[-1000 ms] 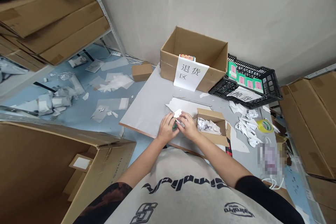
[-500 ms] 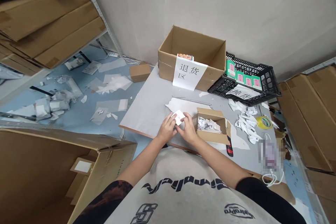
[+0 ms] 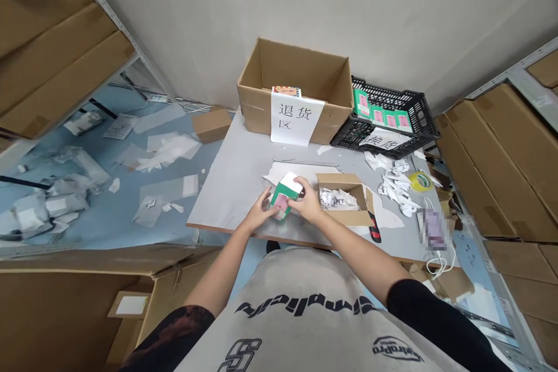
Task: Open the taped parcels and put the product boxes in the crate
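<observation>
A small green box (image 3: 279, 191) with a pink label and a white end is held over the near side of the table, tilted toward me. My right hand (image 3: 308, 202) grips it from the right, thumb on the front and fingers over the white end. On the left, my left hand (image 3: 258, 210) holds its lower part, the thumb against the label and the fingers along the side. Just right of my right hand stands an open small carton (image 3: 349, 218) with crumpled paper inside. White paper (image 3: 314, 171) lies flat behind the hands.
At the back stand a large open carton (image 3: 253, 107) with a paper sign and a black crate (image 3: 425, 113) with several green boxes. Paper scraps (image 3: 394, 183), yellow tape (image 3: 420, 181), a red-and-black cutter (image 3: 375, 229) and a blurred item with a white cord (image 3: 433, 229) lie right.
The box has turned from its white end to show its green, pink-labelled front. My left hand has shifted, with its fingers more spread. The whole view has swung slightly right.
</observation>
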Available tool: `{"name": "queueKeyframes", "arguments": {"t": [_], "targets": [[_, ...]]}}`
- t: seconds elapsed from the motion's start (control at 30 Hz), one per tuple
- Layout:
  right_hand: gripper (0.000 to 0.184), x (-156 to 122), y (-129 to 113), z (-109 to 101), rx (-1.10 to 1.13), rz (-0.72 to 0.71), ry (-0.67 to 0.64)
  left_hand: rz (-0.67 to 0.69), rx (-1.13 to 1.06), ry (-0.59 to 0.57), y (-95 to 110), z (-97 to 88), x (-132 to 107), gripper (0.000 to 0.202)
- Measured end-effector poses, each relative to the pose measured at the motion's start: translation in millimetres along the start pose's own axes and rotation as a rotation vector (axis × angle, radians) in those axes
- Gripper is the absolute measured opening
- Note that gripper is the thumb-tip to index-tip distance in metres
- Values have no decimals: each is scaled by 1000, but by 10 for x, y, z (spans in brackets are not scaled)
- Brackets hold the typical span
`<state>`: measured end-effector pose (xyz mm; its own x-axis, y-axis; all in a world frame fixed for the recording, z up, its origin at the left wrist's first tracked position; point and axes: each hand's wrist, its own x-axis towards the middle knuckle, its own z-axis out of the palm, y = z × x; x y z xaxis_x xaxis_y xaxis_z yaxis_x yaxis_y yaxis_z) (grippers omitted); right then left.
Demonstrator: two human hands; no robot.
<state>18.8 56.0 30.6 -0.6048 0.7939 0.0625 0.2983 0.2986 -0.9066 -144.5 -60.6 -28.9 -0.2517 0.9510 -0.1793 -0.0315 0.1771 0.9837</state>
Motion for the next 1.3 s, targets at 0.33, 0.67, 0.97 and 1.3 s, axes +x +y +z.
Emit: {"name": "queueKeyframes", "arguments": {"t": [0.33, 0.67, 0.97, 1.3], "targets": [[85, 365, -538, -1345, 432, -35, 202, 244, -128, -146, 1596, 738, 823, 103], [75, 505, 58, -3071, 566, -14, 368, 392, -140, -79, 2317, 2738, 2275, 69], [59, 1923, 897, -4663, 525, 190, 456, 32, 14, -108, 2742, 3841, 3982, 60], [50, 3059, 1785, -4287, 189, 269, 238, -121, 654, 87, 2355, 3573, 4903, 42]]}}
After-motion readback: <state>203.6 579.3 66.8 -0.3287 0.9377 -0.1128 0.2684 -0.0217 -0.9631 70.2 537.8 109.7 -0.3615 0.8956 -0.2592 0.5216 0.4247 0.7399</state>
